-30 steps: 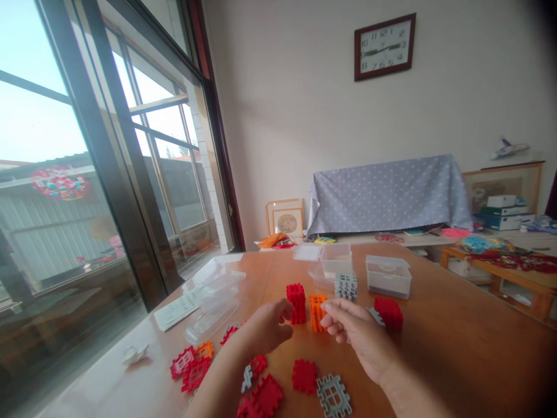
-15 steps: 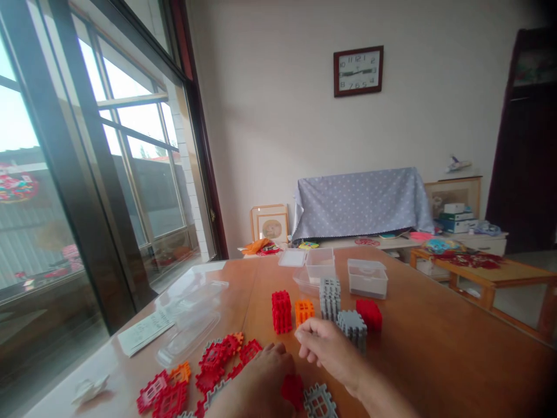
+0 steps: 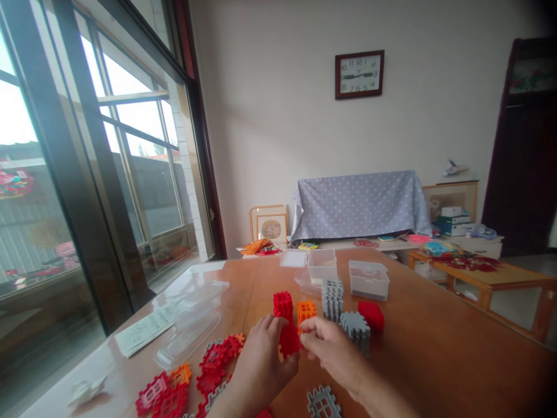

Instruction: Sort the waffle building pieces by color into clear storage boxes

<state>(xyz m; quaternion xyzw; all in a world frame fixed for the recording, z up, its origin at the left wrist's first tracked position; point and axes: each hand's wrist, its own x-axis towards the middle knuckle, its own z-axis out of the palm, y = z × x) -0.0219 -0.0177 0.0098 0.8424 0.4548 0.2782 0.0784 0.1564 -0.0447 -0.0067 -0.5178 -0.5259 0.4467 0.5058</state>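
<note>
A solid red toothed building tile [image 3: 289, 342] is raised between my two hands, just in front of the stacks. My left hand [image 3: 266, 359] grips its left side between thumb and fingers. At the tile's right edge, the fingertips of my right hand [image 3: 327, 345] are pinched on it. Behind are a red stack of tiles [image 3: 282, 303], partly covered by the held tile, and an orange stack [image 3: 307, 310]. Two grey stacks, one tall [image 3: 332, 299] and one lower [image 3: 354, 326], stand further right beside a red solid-tile stack [image 3: 371, 316]. A grey window tile [image 3: 324, 402] lies flat near my right wrist.
Loose red and orange tiles [image 3: 211, 360] spread left of my left arm. Clear plastic lids [image 3: 189, 337], a handwritten paper [image 3: 144, 332] and a crumpled tissue [image 3: 87, 391] lie further left. Transparent boxes [image 3: 368, 280] stand toward the back edge of the wooden table [image 3: 418, 325].
My left hand has risen from the loose tiles with a red solid tile and brought it up to my right hand. My right fingers now meet that tile's edge.
</note>
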